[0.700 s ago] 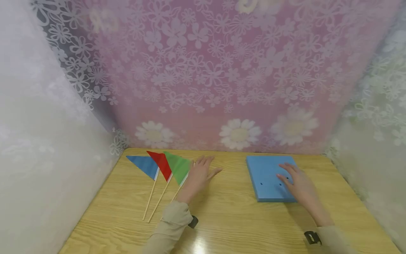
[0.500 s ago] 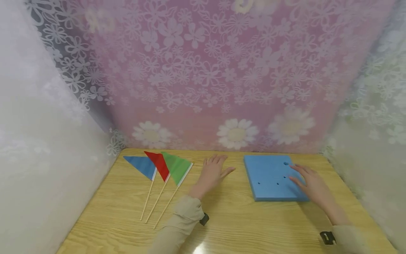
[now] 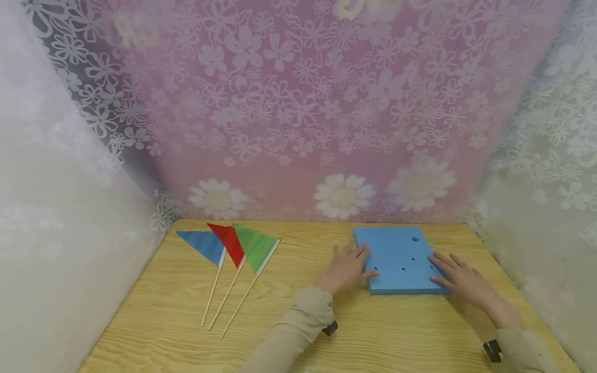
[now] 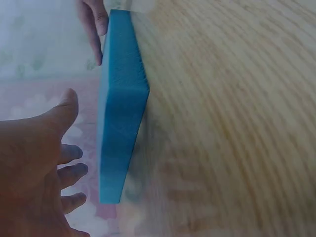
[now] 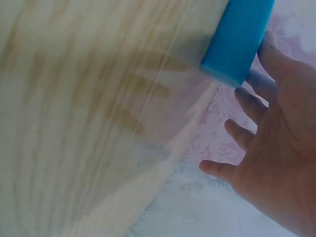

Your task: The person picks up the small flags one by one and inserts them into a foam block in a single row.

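A square blue foam block with several small holes in its top lies at the right of the table. My left hand is at its left side, fingers spread and overlapping the edge in the head view. In the left wrist view, that hand holds nothing, its thumb and fingers apart beside the block's side face. On the opposite side, my right hand has its fingertips right at the right edge. The right wrist view shows those fingers spread, with thumb and index close against the block's corner.
Three triangular flags on thin wooden sticks lie side by side at the left: blue, red and green. A wood-grain table bears everything. A pink flowered curtain stands behind, with pale walls either side.
My left hand has moved right, from beside the green flag to the block's left edge. My right hand has drawn back from over the block's top to its right edge.
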The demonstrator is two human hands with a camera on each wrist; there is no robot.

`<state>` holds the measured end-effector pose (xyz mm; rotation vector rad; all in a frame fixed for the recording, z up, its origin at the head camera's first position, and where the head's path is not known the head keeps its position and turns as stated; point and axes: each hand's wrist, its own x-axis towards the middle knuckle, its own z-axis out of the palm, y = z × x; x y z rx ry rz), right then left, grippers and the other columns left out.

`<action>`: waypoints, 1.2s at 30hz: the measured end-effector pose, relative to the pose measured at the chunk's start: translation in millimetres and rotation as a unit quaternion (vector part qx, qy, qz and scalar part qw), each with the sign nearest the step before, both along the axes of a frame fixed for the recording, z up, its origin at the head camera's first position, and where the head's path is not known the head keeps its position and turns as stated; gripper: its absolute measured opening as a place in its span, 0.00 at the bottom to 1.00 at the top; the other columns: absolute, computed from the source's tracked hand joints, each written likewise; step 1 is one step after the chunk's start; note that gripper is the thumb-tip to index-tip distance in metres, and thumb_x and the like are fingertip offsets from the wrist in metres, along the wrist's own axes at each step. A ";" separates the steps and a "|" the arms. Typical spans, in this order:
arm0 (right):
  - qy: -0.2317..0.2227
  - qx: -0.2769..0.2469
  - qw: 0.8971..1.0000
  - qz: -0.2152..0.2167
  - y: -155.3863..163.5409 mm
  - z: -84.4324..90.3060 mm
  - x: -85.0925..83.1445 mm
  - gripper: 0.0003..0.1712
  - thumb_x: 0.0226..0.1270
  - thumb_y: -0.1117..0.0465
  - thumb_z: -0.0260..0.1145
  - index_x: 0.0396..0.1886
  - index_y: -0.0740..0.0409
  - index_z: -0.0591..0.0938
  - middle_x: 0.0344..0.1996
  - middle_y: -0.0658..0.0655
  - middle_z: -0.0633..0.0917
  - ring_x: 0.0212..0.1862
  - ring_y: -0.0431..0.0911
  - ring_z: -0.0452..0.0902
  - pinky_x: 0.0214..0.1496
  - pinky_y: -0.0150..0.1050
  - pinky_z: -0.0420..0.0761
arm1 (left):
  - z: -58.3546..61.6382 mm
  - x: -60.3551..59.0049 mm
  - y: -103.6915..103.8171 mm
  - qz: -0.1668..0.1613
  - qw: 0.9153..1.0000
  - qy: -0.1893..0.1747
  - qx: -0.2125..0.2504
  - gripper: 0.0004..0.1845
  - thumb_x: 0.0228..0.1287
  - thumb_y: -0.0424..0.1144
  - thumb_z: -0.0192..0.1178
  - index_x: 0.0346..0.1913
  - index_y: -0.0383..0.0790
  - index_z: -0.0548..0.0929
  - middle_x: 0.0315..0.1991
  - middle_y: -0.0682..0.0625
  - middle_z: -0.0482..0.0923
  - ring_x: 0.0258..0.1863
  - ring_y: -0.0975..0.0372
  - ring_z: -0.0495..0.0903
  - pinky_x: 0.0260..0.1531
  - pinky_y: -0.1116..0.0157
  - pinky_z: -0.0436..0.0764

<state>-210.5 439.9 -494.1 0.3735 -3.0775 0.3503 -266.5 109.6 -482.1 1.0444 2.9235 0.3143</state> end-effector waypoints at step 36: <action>-0.018 -0.024 0.999 0.016 -32.6 -0.5 0.6 0.42 0.76 0.41 0.59 0.81 0.53 0.59 0.77 0.65 0.61 0.74 0.73 0.54 0.62 0.82 0.53 | -12.3 -9.0 -33.8 -0.012 0.999 -0.046 -0.006 0.43 0.70 0.67 0.51 0.82 0.54 0.54 0.82 0.57 0.48 0.81 0.52 0.42 0.75 0.37 0.47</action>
